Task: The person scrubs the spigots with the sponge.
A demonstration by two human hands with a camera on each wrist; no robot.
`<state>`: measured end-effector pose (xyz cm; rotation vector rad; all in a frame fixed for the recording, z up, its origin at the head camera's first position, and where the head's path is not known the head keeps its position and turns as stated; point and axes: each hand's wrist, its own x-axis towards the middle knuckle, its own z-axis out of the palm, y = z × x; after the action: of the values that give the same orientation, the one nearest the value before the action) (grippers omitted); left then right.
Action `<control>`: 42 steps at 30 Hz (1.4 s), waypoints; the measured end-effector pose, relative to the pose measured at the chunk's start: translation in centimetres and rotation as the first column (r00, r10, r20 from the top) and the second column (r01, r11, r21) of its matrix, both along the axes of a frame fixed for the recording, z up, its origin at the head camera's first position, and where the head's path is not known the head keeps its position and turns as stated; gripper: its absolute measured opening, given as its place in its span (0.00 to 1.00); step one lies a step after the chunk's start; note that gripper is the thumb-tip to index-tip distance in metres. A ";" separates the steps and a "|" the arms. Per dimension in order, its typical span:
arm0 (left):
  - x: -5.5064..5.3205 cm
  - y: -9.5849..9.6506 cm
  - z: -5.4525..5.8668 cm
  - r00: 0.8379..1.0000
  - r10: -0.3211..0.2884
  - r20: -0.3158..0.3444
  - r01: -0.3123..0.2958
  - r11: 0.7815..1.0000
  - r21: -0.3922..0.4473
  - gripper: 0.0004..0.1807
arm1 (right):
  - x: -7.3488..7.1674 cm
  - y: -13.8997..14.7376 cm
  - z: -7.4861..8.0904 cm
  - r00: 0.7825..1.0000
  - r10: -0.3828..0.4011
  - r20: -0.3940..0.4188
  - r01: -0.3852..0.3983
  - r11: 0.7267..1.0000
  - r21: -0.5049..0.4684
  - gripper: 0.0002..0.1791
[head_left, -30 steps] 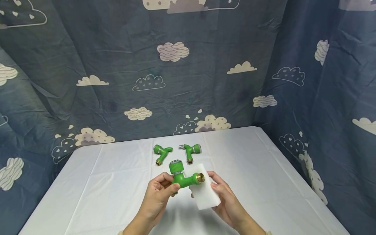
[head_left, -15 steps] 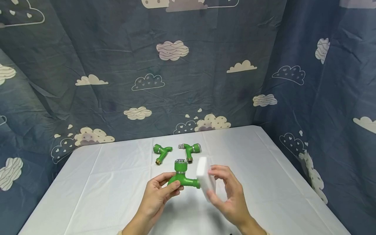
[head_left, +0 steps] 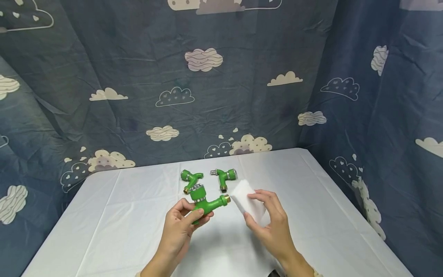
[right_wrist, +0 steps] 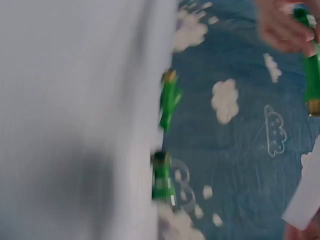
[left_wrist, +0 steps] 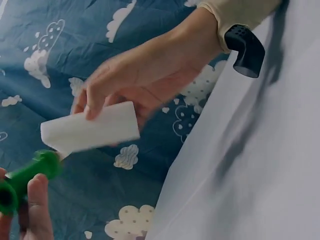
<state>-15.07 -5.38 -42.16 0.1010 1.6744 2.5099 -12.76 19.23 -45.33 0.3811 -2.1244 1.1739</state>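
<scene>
My left hand [head_left: 180, 225] grips a green faucet [head_left: 207, 204] by its spout end, with thumb and fingers around it. The faucet has a ribbed green knob with a silver cap on top, and its brass threaded end points right. Between thumb and fingers, my right hand [head_left: 271, 221] holds a white sponge block [head_left: 247, 200], tilted, just right of the brass end. In the left wrist view the sponge [left_wrist: 90, 127] lies close by the tip of the faucet [left_wrist: 30, 175]. Both hands are raised over the table.
Two more green faucets lie farther back on the white-covered table [head_left: 121, 223]: one to the left [head_left: 191, 181], and one with a silver nozzle [head_left: 224, 179] to its right. A dark blue cloud-print curtain [head_left: 221, 111] hangs behind and at the sides.
The sponge went from behind the faucet to the right of its threaded end, turning in my right hand. My left hand has tilted the faucet and shifted it a little left.
</scene>
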 end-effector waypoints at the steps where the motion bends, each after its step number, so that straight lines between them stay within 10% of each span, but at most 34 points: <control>1: -0.1 0.0 -0.1 1.000 -0.002 0.005 0.002 1.000 0.016 0.13 | 0.1 -0.1 0.1 0.995 0.048 0.082 -0.041 0.996 -0.085 0.26; 6: 0.1 0.3 -0.5 0.997 -0.079 0.010 0.079 0.997 -0.011 0.16 | 0.6 -0.9 0.4 0.848 0.415 0.329 -0.222 0.843 -0.491 0.20; 12: 0.4 0.6 -1.0 0.974 -0.221 -0.053 0.209 0.961 -0.181 0.38 | 1.1 -1.1 0.7 0.726 0.623 0.293 -0.307 0.674 -0.672 0.16; 18: 0.5 0.6 -1.1 0.966 -0.239 -0.100 0.211 0.949 -0.232 0.40 | 0.9 -1.3 0.3 0.635 0.705 0.315 -0.358 0.630 -0.689 0.17; 23: 0.2 0.4 -0.6 0.988 -0.095 -0.123 0.072 0.981 -0.180 0.30 | 0.9 -1.8 0.0 0.633 0.677 0.374 -0.401 0.701 -0.590 0.20; 29: -0.5 -0.2 -0.6 0.990 0.016 -0.142 -0.042 0.982 -0.182 0.19 | 0.9 -1.2 -0.2 0.634 0.718 0.287 -0.484 0.658 -0.577 0.18; 36: 0.1 -0.1 -0.5 0.983 -0.063 -0.170 0.018 0.967 -0.254 0.17 | 0.6 -0.7 -0.2 0.746 0.617 0.249 -0.393 0.710 -0.584 0.18; 42: 0.7 0.6 -0.8 0.986 -0.090 -0.138 0.051 0.963 -0.264 0.15 | 1.0 -1.5 -0.3 0.735 0.624 0.264 -0.415 0.723 -0.553 0.19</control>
<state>-14.41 -4.80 -42.93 0.3244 2.0025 2.2570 -11.77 17.70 -45.61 0.5786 -2.0401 2.2460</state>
